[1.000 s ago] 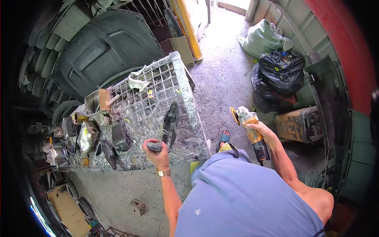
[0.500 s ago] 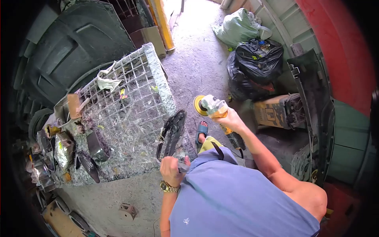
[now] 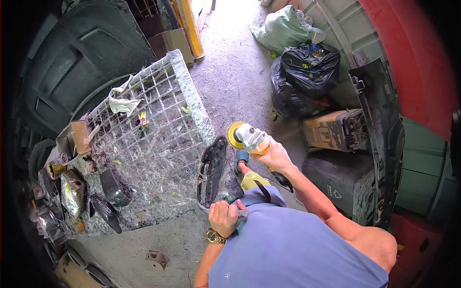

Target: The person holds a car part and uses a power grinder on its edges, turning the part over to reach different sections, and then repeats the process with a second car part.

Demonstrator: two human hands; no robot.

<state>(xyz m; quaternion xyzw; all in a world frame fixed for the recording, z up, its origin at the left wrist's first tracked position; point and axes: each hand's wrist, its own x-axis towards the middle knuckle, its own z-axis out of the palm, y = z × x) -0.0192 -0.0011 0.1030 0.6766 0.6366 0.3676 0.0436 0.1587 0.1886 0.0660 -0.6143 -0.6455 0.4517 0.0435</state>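
Note:
My right hand (image 3: 274, 156) is wrapped round the body of an angle grinder (image 3: 253, 139) with an orange-and-black handle. Its round yellow disc (image 3: 235, 135) faces left, just beyond the far tip of a long black car part (image 3: 214, 165). That part is hollow, with a thin rim, and lies along the right edge of the mesh-topped workbench (image 3: 192, 101). My left hand (image 3: 224, 218) is closed round its near end, close against my shirt. A greyish tip (image 3: 242, 214) sticks out beside the thumb, and the rest of the gripped end is hidden by the fingers.
Dark trim pieces (image 3: 105, 211) and a foil-wrapped item (image 3: 73, 192) lie on the bench's left side. A white rag (image 3: 122, 102) hangs over the mesh. Black garbage bags (image 3: 305, 79), a cardboard box (image 3: 326, 132) and a dark bin (image 3: 338, 180) stand along the right.
The grinder has shifted left and its disc is nearer the black part's far tip. My left hand appears lower and further right, still holding the part. The whole view has shifted slightly.

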